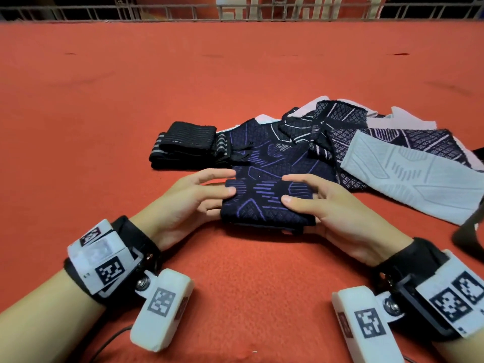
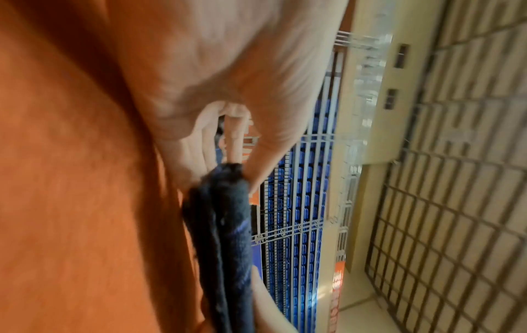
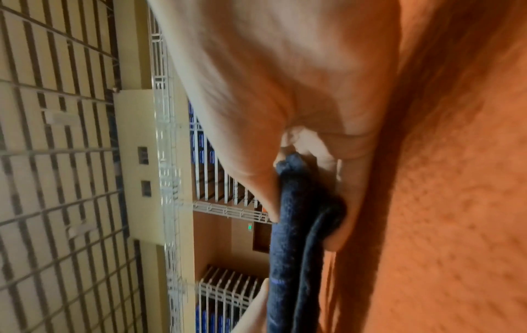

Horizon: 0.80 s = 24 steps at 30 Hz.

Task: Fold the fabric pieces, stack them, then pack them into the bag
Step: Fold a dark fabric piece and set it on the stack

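Navy folded fabric piece (image 1: 267, 197) sits nearest the person, in front of the unfolded pile (image 1: 366, 142); left hand (image 1: 191, 203) and right hand (image 1: 332, 213) fingers pinch its sides. Risk: uneven release lets the fold spring open.

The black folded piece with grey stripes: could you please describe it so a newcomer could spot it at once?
On the red felt table, look to the left end of the heap of patterned fabric pieces. There lies the black folded fabric piece with thin grey stripes, untouched by either hand. Unlike its neighbours, it carries no diamond pattern.
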Motion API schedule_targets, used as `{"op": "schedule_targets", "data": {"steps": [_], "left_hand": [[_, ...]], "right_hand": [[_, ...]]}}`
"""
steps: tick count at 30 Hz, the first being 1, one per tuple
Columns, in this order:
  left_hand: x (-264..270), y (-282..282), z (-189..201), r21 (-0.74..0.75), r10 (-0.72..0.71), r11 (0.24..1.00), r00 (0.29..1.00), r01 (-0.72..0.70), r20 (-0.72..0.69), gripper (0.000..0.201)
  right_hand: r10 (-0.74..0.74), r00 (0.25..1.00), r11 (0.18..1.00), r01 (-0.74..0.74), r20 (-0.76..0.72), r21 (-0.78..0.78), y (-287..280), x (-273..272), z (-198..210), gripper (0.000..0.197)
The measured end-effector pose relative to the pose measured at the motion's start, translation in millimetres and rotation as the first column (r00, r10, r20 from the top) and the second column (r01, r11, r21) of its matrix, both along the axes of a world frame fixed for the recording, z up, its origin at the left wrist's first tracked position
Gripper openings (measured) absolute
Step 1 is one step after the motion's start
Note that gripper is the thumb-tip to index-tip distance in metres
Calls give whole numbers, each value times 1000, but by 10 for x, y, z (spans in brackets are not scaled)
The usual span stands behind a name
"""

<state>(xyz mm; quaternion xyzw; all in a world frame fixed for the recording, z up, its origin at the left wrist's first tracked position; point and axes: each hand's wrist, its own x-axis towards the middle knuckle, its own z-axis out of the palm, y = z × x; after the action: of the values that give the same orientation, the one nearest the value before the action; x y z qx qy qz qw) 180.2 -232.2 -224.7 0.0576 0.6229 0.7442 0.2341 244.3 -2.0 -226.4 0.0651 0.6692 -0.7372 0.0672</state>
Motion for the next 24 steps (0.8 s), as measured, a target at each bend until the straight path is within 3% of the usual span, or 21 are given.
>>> {"op": "schedule_targets", "data": {"steps": [3,7,9,11,13,14,18,24], "left_hand": [[-53,-228,151,-101,94,989,986,-109,-141,31],[-300,-606,321,-174,262,932,922,-319,-284,28],[-435,-803,320,-223,317,887,885,-404,-342,30],[-536,-944,261,-309,305,846,871,-434,-385,28],[-618,-1007,170,-375,271,826,879,-422,-392,23],[-662,-1017,124,-401,256,817,884,-414,-391,21],[-820,-1005,22,-477,185,801,908,-361,-377,18],[-840,-989,72,-563,148,741,907,-366,-395,13]], "right_hand": [[-10,1000,999,9,-20,-37,-234,-121,153,33],[6,1000,996,-6,1,-89,-680,-545,342,41],[55,998,998,-55,21,11,-878,-751,403,45],[71,997,971,-71,9,229,-1019,-916,345,48],[83,996,864,-66,-12,499,-1099,-1014,219,42],[87,996,829,-68,-8,555,-1110,-1044,138,39],[58,997,924,-33,-55,382,-1017,-1077,-74,29],[74,991,948,-36,-108,316,-958,-1051,-30,17]]}}
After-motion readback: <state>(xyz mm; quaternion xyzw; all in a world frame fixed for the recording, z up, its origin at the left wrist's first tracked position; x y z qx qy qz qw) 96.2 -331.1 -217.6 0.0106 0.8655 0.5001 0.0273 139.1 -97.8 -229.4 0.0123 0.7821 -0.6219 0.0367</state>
